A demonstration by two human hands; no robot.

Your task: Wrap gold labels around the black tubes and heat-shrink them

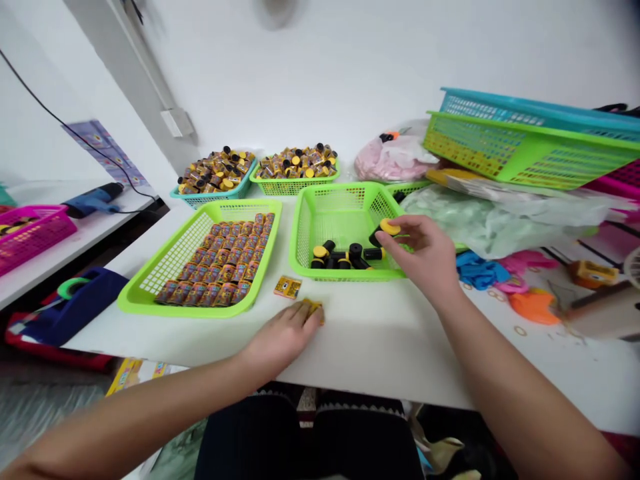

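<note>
My right hand (425,257) pinches a small black canister with a yellow cap (390,228) at the right rim of a green basket (345,272). Inside that basket lie several loose black canisters (355,251), some yellow-capped. Down on the white table, my left hand (287,333) has its fingers closed over a small yellow printed label (315,308), which they partly cover. Just beyond those fingers a second label (287,287) lies flat. To the left, another green basket (240,311) holds rows of label-wrapped canisters (220,260).
At the back stand a blue basket (240,193) and a green basket (295,187), heaped with wrapped canisters. Stacked baskets (520,153) and plastic bags (480,217) crowd the right. A tape dispenser (75,303) sits left; a blue tool (95,199) lies on the side table.
</note>
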